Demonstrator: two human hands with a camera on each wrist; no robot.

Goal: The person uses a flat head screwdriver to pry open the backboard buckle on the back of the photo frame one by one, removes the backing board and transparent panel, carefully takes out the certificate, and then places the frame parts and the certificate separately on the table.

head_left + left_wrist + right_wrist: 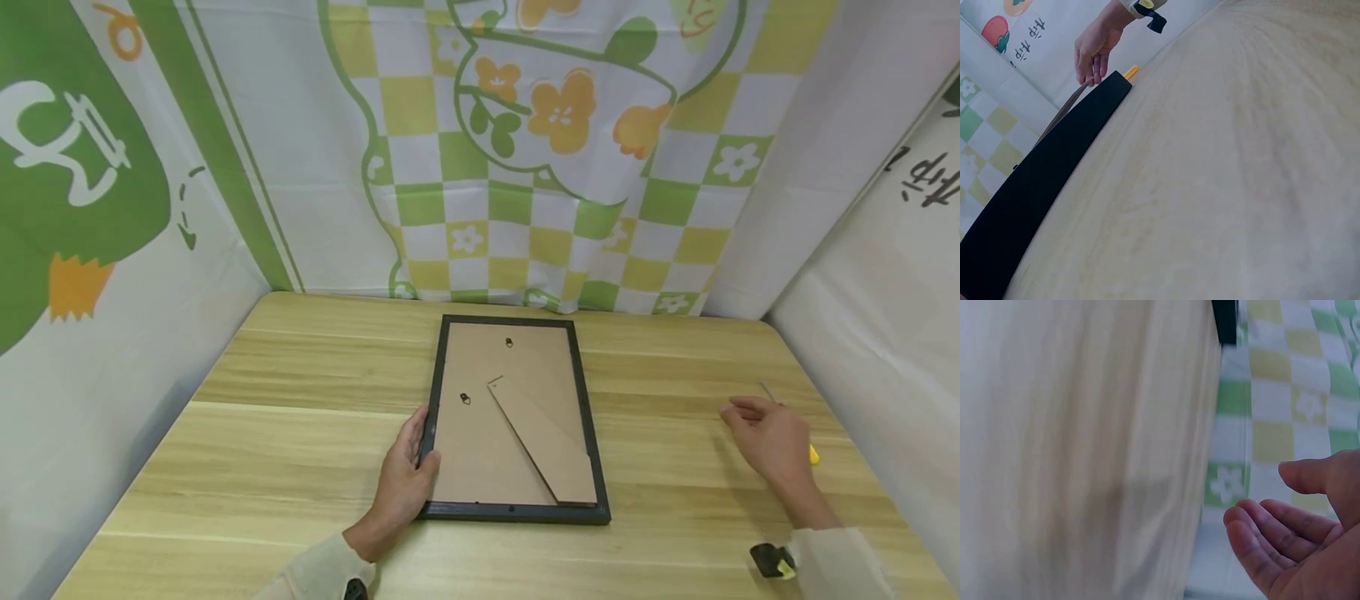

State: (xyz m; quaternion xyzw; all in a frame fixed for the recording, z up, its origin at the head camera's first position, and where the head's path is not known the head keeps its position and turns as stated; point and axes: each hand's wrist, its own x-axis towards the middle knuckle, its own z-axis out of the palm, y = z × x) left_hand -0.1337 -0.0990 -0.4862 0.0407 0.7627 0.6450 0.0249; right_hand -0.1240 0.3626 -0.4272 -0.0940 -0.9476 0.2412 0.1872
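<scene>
A picture frame (517, 512) with a black border lies face down on the table, its brown backing board (480, 450) and slanted stand leg (551, 442) showing. My left hand (405, 479) grips its left edge near the lower corner, thumb over the border and fingers along the outer side. To the right, my right hand (772, 442) hovers above the table, holding nothing; in the right wrist view its thumb stands apart from loosely bent fingers (1260, 550). Partly hidden behind that hand lies a screwdriver with a thin shaft and a yellow handle (814, 455).
Two small dark hanging hooks, one of them a hook (465, 399) near the left side, are fixed to the backing. The wooden table (300, 367) meets a patterned curtain (465, 200) at the back. White printed cloth (900, 333) hangs at the right side.
</scene>
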